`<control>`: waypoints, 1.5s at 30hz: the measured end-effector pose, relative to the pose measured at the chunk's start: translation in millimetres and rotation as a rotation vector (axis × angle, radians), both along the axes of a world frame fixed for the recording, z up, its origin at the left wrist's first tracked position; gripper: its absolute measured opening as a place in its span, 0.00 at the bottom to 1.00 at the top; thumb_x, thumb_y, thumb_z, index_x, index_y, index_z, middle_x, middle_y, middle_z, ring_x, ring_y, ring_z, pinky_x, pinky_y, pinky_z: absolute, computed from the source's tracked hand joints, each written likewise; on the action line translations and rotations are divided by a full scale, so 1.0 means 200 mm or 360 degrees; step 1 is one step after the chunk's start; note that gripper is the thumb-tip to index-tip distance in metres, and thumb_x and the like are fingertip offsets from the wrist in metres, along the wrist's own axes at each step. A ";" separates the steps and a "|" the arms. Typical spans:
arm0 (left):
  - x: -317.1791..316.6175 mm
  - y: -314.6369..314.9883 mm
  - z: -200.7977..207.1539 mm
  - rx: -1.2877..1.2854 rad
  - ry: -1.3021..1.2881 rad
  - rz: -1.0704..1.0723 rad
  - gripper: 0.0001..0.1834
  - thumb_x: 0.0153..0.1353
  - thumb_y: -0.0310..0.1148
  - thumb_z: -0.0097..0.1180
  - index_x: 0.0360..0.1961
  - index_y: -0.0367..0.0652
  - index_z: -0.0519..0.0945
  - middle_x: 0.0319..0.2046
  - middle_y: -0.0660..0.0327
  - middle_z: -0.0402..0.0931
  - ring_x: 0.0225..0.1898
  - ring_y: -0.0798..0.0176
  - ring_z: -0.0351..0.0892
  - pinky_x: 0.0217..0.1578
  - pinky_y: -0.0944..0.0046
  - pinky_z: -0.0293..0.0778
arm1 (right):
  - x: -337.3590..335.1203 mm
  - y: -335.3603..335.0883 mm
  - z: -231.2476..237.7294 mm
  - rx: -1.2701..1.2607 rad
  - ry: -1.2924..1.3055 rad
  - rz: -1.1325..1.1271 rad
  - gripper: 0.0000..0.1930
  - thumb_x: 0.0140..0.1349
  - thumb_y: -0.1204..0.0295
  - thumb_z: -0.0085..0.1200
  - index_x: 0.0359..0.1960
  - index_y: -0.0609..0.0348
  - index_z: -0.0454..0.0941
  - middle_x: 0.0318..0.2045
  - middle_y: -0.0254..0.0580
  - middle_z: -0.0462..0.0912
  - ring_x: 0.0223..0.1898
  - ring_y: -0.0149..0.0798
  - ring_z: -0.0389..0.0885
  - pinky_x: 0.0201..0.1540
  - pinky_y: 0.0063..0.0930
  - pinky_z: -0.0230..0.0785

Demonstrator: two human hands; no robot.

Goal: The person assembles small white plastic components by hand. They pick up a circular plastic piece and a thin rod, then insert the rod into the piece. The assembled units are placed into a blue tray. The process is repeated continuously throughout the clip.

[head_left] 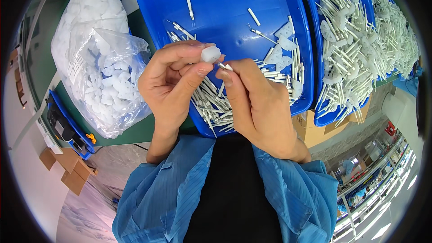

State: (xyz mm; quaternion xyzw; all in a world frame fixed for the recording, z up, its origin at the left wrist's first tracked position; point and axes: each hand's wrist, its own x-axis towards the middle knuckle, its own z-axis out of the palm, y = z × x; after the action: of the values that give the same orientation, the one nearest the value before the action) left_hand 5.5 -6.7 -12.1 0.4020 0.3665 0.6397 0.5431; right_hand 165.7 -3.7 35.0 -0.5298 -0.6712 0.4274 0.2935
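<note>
The white piece (210, 55) is pinched in the left hand (171, 76)'s fingertips above the blue tray (229, 18), a rod (228, 67) in the right hand (263, 103)'s; their joining looks unfinished (the contact is too small to confirm). Plenty of bare rods (216, 111) and bagged pieces (119, 85) remain, while the right-side tray (319, 58)'s rods appear partly fitted.

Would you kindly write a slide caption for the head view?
Left hand holds a white piece, right hand a small white-tipped part, over a blue tray.
</note>
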 end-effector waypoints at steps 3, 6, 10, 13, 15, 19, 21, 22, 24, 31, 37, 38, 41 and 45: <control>0.00 0.00 -0.01 0.0008 0.0098 0.0015 0.14 0.57 0.10 0.58 0.45 0.28 0.77 0.46 0.46 0.78 0.47 0.54 0.83 0.47 0.63 0.83 | 0.02 0.01 0.03 -0.0017 -0.0009 0.0064 0.03 0.69 0.76 0.52 0.40 0.62 0.76 0.18 0.41 0.77 0.16 0.34 0.79 0.20 0.26 0.65; 0.00 0.00 -0.02 0.0009 0.0151 0.0071 0.14 0.55 0.10 0.61 0.42 0.28 0.78 0.46 0.46 0.77 0.46 0.54 0.84 0.47 0.64 0.83 | 0.02 0.02 0.05 0.0006 0.0018 0.0094 0.02 0.67 0.77 0.53 0.38 0.62 0.76 0.17 0.40 0.76 0.15 0.31 0.76 0.19 0.24 0.64; -0.01 0.00 -0.02 0.0074 0.0160 0.0098 0.14 0.53 0.10 0.63 0.41 0.28 0.79 0.44 0.46 0.79 0.45 0.55 0.84 0.46 0.65 0.83 | 0.03 0.03 0.08 -0.0062 0.0005 0.0131 0.02 0.67 0.78 0.53 0.38 0.63 0.77 0.18 0.40 0.77 0.16 0.30 0.77 0.20 0.24 0.65; -0.03 -0.01 -0.02 0.0118 0.0168 0.0101 0.14 0.52 0.10 0.64 0.40 0.29 0.80 0.43 0.46 0.80 0.44 0.56 0.84 0.46 0.64 0.83 | 0.04 0.04 0.08 -0.0092 0.0032 0.0166 0.03 0.67 0.78 0.53 0.39 0.63 0.77 0.20 0.40 0.79 0.18 0.31 0.80 0.21 0.24 0.66; -0.03 -0.01 -0.02 0.0135 0.0164 0.0143 0.14 0.51 0.10 0.64 0.40 0.29 0.81 0.42 0.46 0.80 0.43 0.56 0.84 0.45 0.64 0.83 | 0.05 0.06 0.08 -0.0095 0.0070 0.0197 0.03 0.67 0.77 0.54 0.39 0.63 0.77 0.21 0.40 0.80 0.19 0.32 0.81 0.22 0.24 0.68; -0.05 -0.01 -0.04 0.0196 0.0356 0.0124 0.15 0.50 0.11 0.66 0.40 0.29 0.81 0.42 0.46 0.80 0.43 0.56 0.84 0.45 0.64 0.83 | 0.07 0.07 0.13 -0.0265 -0.0049 0.0279 0.03 0.67 0.76 0.54 0.39 0.62 0.77 0.23 0.39 0.81 0.20 0.35 0.82 0.23 0.24 0.69; -0.07 -0.01 -0.05 0.0259 0.0481 0.0032 0.14 0.50 0.11 0.66 0.39 0.28 0.81 0.42 0.45 0.80 0.43 0.56 0.84 0.46 0.63 0.83 | 0.08 0.08 0.14 -0.0309 -0.0015 0.0252 0.03 0.67 0.76 0.54 0.39 0.62 0.77 0.23 0.39 0.81 0.21 0.37 0.82 0.23 0.25 0.69; -0.06 -0.01 -0.04 0.0236 0.0405 0.0024 0.14 0.50 0.11 0.66 0.40 0.28 0.80 0.42 0.45 0.79 0.43 0.56 0.84 0.45 0.62 0.83 | 0.08 0.08 0.14 -0.0260 -0.0022 0.0274 0.03 0.68 0.76 0.54 0.39 0.62 0.77 0.24 0.39 0.81 0.21 0.36 0.82 0.23 0.25 0.69; -0.04 0.00 0.00 0.0186 0.0256 0.0009 0.15 0.51 0.11 0.65 0.41 0.28 0.79 0.43 0.45 0.77 0.43 0.55 0.84 0.45 0.61 0.82 | 0.07 0.10 0.13 -0.0161 -0.0036 0.0321 0.03 0.68 0.75 0.53 0.39 0.61 0.77 0.24 0.39 0.81 0.21 0.36 0.82 0.23 0.25 0.69; -0.02 0.02 0.03 0.0215 0.0285 -0.0140 0.11 0.56 0.14 0.58 0.39 0.33 0.73 0.43 0.48 0.72 0.41 0.54 0.82 0.41 0.59 0.81 | 0.07 0.08 -0.03 -0.0433 0.0808 0.0341 0.06 0.66 0.72 0.56 0.37 0.61 0.74 0.19 0.41 0.78 0.13 0.41 0.76 0.13 0.32 0.63; -0.04 0.03 0.07 0.0421 0.0686 -0.0112 0.09 0.58 0.19 0.59 0.37 0.35 0.71 0.38 0.49 0.72 0.35 0.54 0.82 0.36 0.58 0.82 | 0.06 0.03 -0.03 0.0453 0.0145 0.0262 0.06 0.61 0.75 0.60 0.36 0.64 0.77 0.21 0.40 0.80 0.17 0.39 0.79 0.20 0.30 0.71; -0.03 0.03 0.06 0.0428 0.0645 -0.0057 0.08 0.57 0.17 0.58 0.37 0.33 0.73 0.37 0.48 0.73 0.34 0.53 0.83 0.36 0.58 0.82 | 0.05 0.03 -0.02 0.0482 0.0087 0.0263 0.07 0.61 0.75 0.61 0.36 0.64 0.77 0.21 0.40 0.80 0.17 0.39 0.79 0.20 0.30 0.71; 0.01 0.00 0.05 0.0417 0.0490 0.0036 0.08 0.56 0.14 0.58 0.36 0.32 0.75 0.37 0.46 0.75 0.34 0.52 0.83 0.36 0.57 0.84 | 0.03 0.00 0.01 0.0552 -0.0021 0.0263 0.07 0.60 0.75 0.61 0.36 0.65 0.76 0.21 0.41 0.80 0.17 0.40 0.80 0.20 0.30 0.71; 0.02 0.00 0.02 0.0572 0.0259 -0.0019 0.11 0.54 0.12 0.56 0.38 0.31 0.73 0.39 0.44 0.75 0.36 0.48 0.84 0.37 0.53 0.84 | 0.00 -0.04 -0.03 0.0699 0.0122 0.0215 0.07 0.62 0.73 0.59 0.34 0.63 0.75 0.17 0.35 0.73 0.14 0.35 0.75 0.15 0.28 0.66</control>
State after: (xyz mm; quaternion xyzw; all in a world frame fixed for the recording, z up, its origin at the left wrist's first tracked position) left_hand 10.3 -7.7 -8.4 0.5450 0.2866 0.6570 0.4349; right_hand 165.8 -11.4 28.8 -0.3903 -0.7705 0.3097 0.3976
